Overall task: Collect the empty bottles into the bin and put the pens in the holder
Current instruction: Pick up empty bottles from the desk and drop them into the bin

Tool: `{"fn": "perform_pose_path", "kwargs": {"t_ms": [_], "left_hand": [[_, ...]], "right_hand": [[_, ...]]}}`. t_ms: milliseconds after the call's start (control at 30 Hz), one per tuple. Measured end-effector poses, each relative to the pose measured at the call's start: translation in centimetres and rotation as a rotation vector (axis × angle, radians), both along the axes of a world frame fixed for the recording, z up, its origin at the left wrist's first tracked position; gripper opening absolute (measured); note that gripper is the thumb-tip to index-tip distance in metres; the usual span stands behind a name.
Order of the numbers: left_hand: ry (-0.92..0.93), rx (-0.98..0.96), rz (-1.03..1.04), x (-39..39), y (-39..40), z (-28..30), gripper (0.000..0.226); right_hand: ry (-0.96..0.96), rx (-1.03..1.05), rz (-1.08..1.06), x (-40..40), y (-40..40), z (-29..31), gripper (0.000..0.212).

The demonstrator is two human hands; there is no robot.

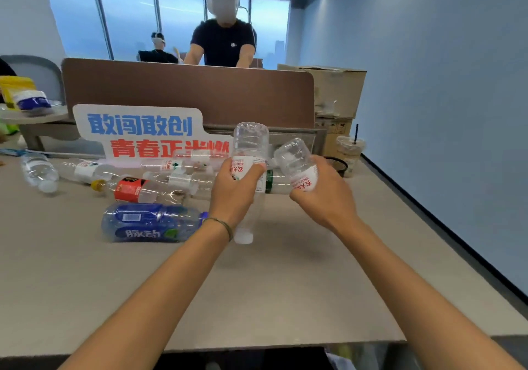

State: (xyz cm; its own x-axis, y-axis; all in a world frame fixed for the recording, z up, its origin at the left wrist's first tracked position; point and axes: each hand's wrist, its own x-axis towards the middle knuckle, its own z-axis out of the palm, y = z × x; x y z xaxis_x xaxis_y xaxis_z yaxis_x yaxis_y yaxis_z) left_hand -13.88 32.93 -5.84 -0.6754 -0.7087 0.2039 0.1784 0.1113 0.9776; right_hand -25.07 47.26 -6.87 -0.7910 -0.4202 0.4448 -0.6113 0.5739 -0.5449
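Observation:
My left hand [233, 191] grips a clear bottle with a red and white label [249, 144], held upside down with its white cap low over the table. My right hand [320, 192] holds a second clear bottle of the same kind [295, 157], its base tilted up and to the left. Several empty bottles lie on the table to the left: a blue one [148, 222] nearest, one with a red label and yellow cap [134, 189], and clear ones [40, 171] behind. A black mesh holder [338, 165] stands just behind my right hand. No pens or bin show.
A white sign with blue and red characters [140, 132] leans on the brown desk divider [188, 92]. A lidded drink cup with a black straw [350, 152] stands at the far right by cardboard boxes [334, 89]. A person works behind the divider. The table edge [285, 344] is near.

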Motion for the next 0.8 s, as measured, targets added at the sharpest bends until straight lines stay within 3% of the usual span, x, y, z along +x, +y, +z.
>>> {"fn": "perform_pose_path", "kwargs": {"t_ms": [467, 567, 800], "left_hand": [[0.065, 0.011, -0.5, -4.2, 26.0, -0.1, 0.03], [0.061, 0.018, -0.625, -4.6, 32.4, -0.9, 0.037], [-0.095, 0.036, -0.984, -4.5, 44.9, -6.7, 0.028]], "right_hand": [[-0.001, -0.365, -0.452, 6.2, 28.1, 0.7, 0.067], [-0.013, -0.412, -0.574, 7.4, 34.2, -0.5, 0.062], [-0.189, -0.561, -0.804, 8.3, 46.0, -7.7, 0.061]]}}
